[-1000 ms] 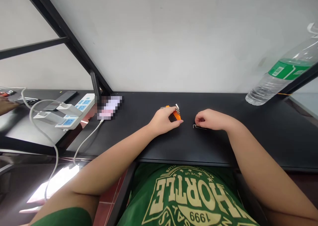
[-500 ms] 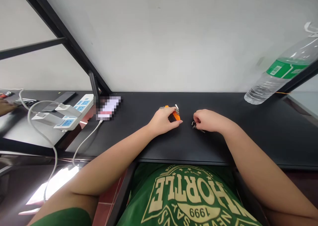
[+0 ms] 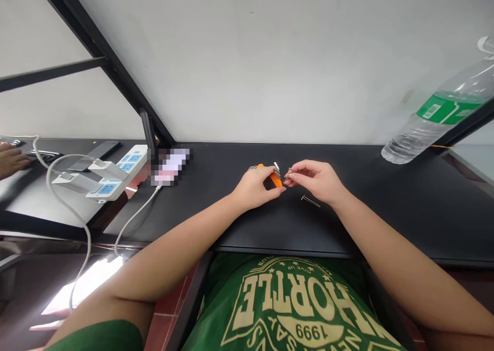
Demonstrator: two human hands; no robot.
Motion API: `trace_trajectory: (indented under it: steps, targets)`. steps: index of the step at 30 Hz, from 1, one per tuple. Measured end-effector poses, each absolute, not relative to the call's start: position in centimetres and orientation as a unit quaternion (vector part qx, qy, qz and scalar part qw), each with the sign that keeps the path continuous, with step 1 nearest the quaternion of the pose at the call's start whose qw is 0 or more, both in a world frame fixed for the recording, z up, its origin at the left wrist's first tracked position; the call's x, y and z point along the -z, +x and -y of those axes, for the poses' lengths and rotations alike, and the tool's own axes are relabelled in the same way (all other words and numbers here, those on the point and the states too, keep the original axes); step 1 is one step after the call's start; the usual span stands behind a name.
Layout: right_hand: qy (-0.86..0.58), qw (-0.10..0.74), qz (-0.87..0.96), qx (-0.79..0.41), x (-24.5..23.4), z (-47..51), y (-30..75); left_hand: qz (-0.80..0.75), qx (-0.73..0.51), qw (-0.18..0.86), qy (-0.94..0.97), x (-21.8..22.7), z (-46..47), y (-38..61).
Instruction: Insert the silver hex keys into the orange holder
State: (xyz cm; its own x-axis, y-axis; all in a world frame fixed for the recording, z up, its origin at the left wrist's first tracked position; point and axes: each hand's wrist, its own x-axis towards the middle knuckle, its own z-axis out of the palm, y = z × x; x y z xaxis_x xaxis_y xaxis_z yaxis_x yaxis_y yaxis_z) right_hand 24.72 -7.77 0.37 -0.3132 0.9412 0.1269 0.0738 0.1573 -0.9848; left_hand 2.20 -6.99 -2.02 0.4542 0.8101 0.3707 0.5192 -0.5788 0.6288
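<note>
My left hand [image 3: 252, 189] is closed around an orange hex key holder [image 3: 276, 179] on the black table. Several silver hex keys [image 3: 277, 169] stick out of the holder on both sides of my fingers. Close to its right end, my right hand [image 3: 314, 178] pinches a small, thin hex key [image 3: 290, 171], partly hidden by the fingertips. Below that hand, loose L-shaped hex keys [image 3: 311, 201] lie on the tabletop.
On the left are a white power strip [image 3: 119, 171] with plugged-in chargers, a phone [image 3: 172, 167] on a white cable, and another person's hand [image 3: 11, 160]. A large water bottle [image 3: 432, 119] leans at the right, near a black frame bar. A wall stands behind the table [image 3: 366, 227].
My right hand has lifted a small hex key from the loose ones and moved left to the holder. My left hand stays in place. The other person's hand has shifted slightly.
</note>
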Motion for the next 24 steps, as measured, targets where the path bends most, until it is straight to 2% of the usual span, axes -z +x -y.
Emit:
trace_trajectory:
  steps: [8, 24]
  targets:
    - [-0.396, 0.456, 0.620, -0.501, -0.44, 7.83, 24.54, -0.405, -0.334, 0.226, 0.821, 1.98, 7.08, 2.22]
    - [-0.434, 0.421, 0.618, -0.503, -0.35, 7.76, 24.46, -0.410, -0.347, 0.230, 0.812, 1.79, 7.18, 2.38]
